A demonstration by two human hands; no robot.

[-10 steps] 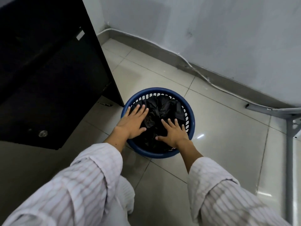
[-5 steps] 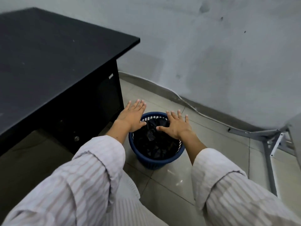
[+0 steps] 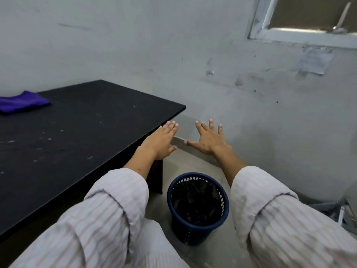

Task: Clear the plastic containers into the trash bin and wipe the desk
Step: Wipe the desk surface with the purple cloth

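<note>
Now both hands are empty, and the cloth waits far off on the desk

Both the left hand [image 3: 161,143] and the right hand [image 3: 208,139] are held out flat with straight fingers, holding nothing. The left hand is over the desk's [image 3: 77,132] near edge; the right hand is past the desk, over the floor. The bin [image 3: 198,207] stands on the floor below them, by the desk's leg, with dark stuff inside. No plastic boxes show on the desk, so I think wiping comes next. The purple cloth [image 3: 23,102] lies at the desk's far left, well apart from both hands. It lies long from left to right. The left hand is nearer, and must reach left and away to get it
</note>
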